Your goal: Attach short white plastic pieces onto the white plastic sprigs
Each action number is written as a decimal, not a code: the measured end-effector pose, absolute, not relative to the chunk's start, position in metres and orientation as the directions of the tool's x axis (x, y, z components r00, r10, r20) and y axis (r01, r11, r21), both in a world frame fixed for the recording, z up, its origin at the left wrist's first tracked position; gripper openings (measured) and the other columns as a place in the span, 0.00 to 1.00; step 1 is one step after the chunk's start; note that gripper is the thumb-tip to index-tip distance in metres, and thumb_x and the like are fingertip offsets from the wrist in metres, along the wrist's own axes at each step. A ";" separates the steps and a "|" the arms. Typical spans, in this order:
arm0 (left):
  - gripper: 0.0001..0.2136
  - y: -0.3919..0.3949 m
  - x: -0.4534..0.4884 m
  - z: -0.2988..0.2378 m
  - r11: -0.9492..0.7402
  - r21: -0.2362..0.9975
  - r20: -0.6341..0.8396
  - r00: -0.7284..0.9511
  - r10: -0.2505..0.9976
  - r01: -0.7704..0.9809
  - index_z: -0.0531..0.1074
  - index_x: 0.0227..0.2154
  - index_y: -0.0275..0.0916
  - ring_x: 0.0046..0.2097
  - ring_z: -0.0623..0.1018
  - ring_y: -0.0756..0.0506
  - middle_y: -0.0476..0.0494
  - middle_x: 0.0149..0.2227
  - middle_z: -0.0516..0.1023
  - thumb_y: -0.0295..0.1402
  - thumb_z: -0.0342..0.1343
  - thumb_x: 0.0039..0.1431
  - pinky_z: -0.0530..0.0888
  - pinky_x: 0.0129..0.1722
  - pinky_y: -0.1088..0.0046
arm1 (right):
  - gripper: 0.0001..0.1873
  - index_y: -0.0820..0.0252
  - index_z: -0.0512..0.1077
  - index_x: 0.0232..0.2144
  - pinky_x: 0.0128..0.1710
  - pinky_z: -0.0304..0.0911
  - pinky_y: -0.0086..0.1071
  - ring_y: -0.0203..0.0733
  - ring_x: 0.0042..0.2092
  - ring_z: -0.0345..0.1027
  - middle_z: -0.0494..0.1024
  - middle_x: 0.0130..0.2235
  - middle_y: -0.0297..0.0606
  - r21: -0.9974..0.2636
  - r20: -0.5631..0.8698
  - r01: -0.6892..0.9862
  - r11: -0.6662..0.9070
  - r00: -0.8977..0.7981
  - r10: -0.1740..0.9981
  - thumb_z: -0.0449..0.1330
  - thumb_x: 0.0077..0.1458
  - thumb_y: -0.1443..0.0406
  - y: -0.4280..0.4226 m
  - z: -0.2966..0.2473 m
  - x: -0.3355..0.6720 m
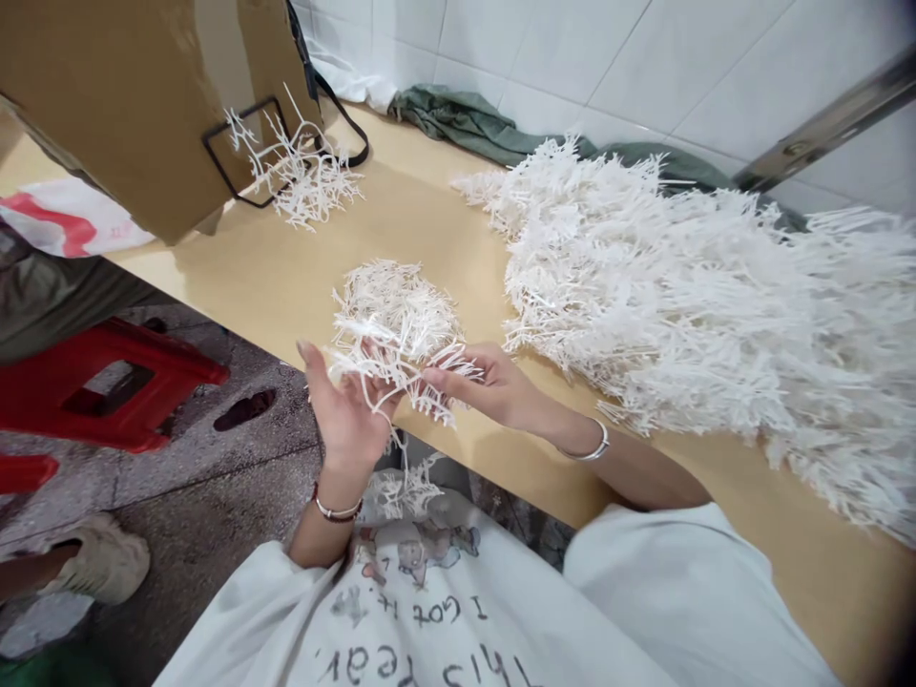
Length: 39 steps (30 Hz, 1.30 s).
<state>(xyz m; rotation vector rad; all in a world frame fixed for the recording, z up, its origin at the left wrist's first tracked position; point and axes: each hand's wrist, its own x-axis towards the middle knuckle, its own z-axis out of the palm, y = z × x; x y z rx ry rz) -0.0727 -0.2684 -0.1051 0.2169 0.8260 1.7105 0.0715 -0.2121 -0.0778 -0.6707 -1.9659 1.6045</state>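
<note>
White, thin, branching plastic-looking sprigs lie in a loose pile (401, 296) on the table in front of me. At the pile's near side, my left hand (352, 410) is turned palm up with its thumb spread away. A tangle of sprigs (386, 367) rests across its fingers and partly hides them. My right hand (501, 386) pinches white sprigs between thumb and fingers, close to the left one. Some strands dangle below the left hand, above a few more sprigs (405, 491) on my lap.
A large heap of white sprigs (687, 286) covers the table's right side. A small clump (311, 181) lies by a cardboard box (143, 95) with a black strap. Green cloth (472, 124) runs along the tiled wall. A red stool (143, 382) and another person's shoe (107, 563) are at left.
</note>
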 end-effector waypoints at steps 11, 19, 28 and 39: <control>0.02 -0.274 -0.061 -0.142 -0.034 0.909 -0.097 -0.290 0.952 -0.416 0.75 0.28 0.40 0.34 0.75 0.47 0.48 0.27 0.75 0.31 0.62 0.50 0.71 0.35 0.74 | 0.25 0.61 0.67 0.23 0.26 0.61 0.29 0.34 0.25 0.62 0.67 0.22 0.34 -0.979 0.068 0.101 0.175 -0.651 0.756 0.47 0.60 0.48 -0.215 -0.089 0.069; 0.07 -0.270 -0.066 -0.139 -0.028 0.932 -0.087 -0.298 0.951 -0.361 0.75 0.26 0.38 0.23 0.67 0.54 0.53 0.20 0.70 0.36 0.59 0.52 0.65 0.26 0.78 | 0.20 0.60 0.65 0.30 0.29 0.55 0.28 0.32 0.28 0.56 0.62 0.26 0.32 -0.912 0.219 0.156 0.379 -0.595 0.773 0.44 0.64 0.53 -0.211 -0.092 0.072; 0.05 -0.267 -0.068 -0.146 -0.057 0.914 -0.108 -0.376 0.920 -0.401 0.76 0.24 0.38 0.28 0.72 0.51 0.52 0.22 0.73 0.34 0.62 0.49 0.68 0.31 0.78 | 0.21 0.60 0.59 0.24 0.25 0.49 0.26 0.30 0.25 0.51 0.57 0.23 0.29 -0.878 0.187 0.195 0.437 -0.702 0.688 0.46 0.63 0.53 -0.201 -0.094 0.073; 0.10 -0.272 -0.074 -0.150 0.018 0.979 -0.095 -0.376 0.922 -0.204 0.77 0.35 0.42 0.47 0.75 0.44 0.46 0.38 0.79 0.35 0.63 0.47 0.68 0.49 0.70 | 0.21 0.61 0.61 0.23 0.23 0.51 0.25 0.30 0.24 0.54 0.58 0.21 0.29 -0.921 0.096 0.184 0.342 -0.746 0.659 0.48 0.62 0.53 -0.200 -0.101 0.071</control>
